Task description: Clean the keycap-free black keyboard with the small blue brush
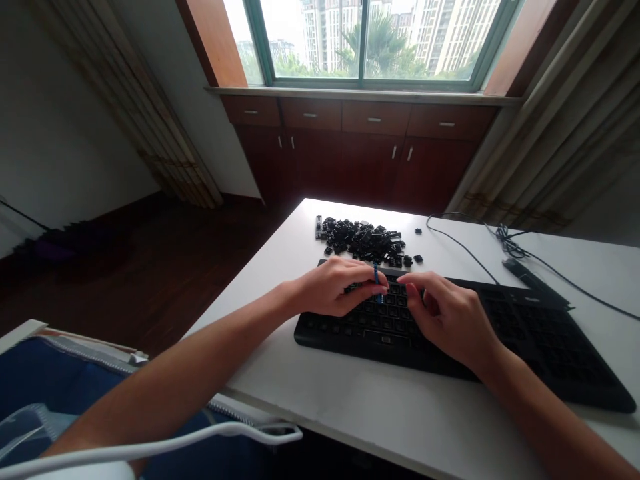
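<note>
My left hand [335,288] rests over the middle of a black computer keyboard [385,330], pinching a narrow blue keycap puller [377,283] upright among the keys. My right hand [450,321] sits just to its right, its curled fingertips close to the puller and over the keys, holding nothing I can see. Beyond the keyboard's far edge, a heap of loose black keycaps [363,240] lies on the white table [320,373]. Several stray keycaps lie beside the heap. The keys under my palms are hidden.
A black cable [463,248] loops across the table's far right to a long black device [530,277]. Wooden drawers [360,117] stand beneath a window [363,43] past the table. At lower left are a blue-covered seat [65,380] and a white cord [165,445].
</note>
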A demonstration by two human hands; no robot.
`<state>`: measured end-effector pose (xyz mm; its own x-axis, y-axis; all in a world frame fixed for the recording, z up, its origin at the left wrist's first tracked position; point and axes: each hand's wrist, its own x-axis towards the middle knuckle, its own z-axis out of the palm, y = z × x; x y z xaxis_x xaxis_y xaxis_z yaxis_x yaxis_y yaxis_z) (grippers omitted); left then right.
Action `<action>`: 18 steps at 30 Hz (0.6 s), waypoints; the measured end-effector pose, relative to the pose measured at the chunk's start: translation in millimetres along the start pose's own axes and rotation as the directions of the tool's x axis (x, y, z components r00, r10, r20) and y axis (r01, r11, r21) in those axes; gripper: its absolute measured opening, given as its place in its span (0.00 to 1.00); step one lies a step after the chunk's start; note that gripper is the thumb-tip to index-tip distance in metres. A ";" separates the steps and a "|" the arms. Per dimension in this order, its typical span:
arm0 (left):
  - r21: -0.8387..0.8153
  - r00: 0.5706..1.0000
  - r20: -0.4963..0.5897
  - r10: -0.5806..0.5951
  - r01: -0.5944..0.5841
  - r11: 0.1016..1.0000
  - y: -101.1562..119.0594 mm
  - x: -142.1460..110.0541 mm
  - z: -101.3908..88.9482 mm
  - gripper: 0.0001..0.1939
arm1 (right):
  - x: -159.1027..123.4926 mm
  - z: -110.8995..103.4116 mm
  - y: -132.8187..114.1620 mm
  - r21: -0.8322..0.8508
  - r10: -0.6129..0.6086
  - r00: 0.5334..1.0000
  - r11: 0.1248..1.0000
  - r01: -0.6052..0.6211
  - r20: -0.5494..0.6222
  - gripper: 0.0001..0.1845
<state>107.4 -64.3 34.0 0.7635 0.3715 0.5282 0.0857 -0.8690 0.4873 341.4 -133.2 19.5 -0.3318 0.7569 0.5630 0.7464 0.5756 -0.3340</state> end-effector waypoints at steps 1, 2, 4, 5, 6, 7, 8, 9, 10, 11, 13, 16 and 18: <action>0.005 1.000 0.005 0.006 -0.006 1.000 0.0 0.1 -0.5 0.10 | 0.3 -0.3 -0.3 0.004 0.000 1.000 1.000 0.000 0.002 0.10; 0.011 1.000 0.009 0.009 -0.009 1.000 -0.2 0.0 -0.8 0.10 | 0.6 -0.5 -0.5 0.006 0.000 1.000 1.000 0.000 0.004 0.10; 0.021 1.000 0.009 0.002 -0.002 1.000 -0.7 -0.5 -0.9 0.11 | 0.9 -0.7 -0.9 0.008 0.000 1.000 1.000 0.000 0.003 0.10; 0.020 1.000 -0.004 -0.014 0.014 1.000 -1.0 -0.9 -0.6 0.11 | 0.9 -0.6 -1.1 0.007 0.000 1.000 1.000 0.000 0.002 0.10; 0.008 0.999 -0.028 -0.040 0.040 0.999 -1.2 -1.3 0.2 0.11 | 0.7 -0.3 -1.2 0.006 0.001 1.000 1.000 -0.001 0.003 0.10; -0.018 0.996 -0.058 -0.074 0.074 0.997 -1.4 -1.7 1.2 0.12 | 0.4 0.0 -1.4 0.004 0.001 1.000 1.000 -0.001 0.004 0.10; -0.056 0.990 -0.088 -0.112 0.107 0.993 -1.5 -2.0 2.4 0.13 | 0.1 0.4 -1.6 0.005 0.000 1.000 1.000 -0.001 0.006 0.10; -0.101 0.983 -0.109 -0.145 0.135 0.986 -1.5 -2.2 3.5 0.13 | -0.3 0.8 -1.9 0.005 -0.001 1.000 1.000 0.001 0.010 0.10; -0.140 0.979 -0.115 -0.167 0.150 0.979 -1.4 -2.2 4.3 0.13 | -0.7 1.1 -2.2 0.006 -0.002 1.000 1.000 0.002 0.012 0.10; -0.166 0.979 -0.106 -0.175 0.156 0.974 -1.3 -2.1 4.6 0.13 | -0.9 1.3 -2.6 0.006 -0.003 1.000 1.000 0.003 0.014 0.10; -0.157 0.987 -0.071 -0.146 0.133 0.979 -1.1 -1.4 3.6 0.11 | -0.9 1.0 -3.4 0.008 -0.003 1.000 1.000 0.003 0.011 0.11; -0.058 0.998 -0.023 -0.063 0.061 0.996 -1.2 -0.4 -0.5 0.10 | -0.2 -0.5 -4.2 0.011 -0.002 1.000 1.000 0.002 -0.002 0.11; -0.021 0.999 -0.014 -0.042 0.042 0.999 -1.4 -0.7 -2.1 0.10 | 0.4 -1.5 -4.2 0.007 0.002 1.000 1.000 -0.002 -0.013 0.10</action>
<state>105.5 -62.7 34.4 0.7501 0.4122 0.5171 0.1041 -0.8458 0.5233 339.1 -135.8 22.3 -0.3231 0.7542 0.5717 0.7430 0.5763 -0.3403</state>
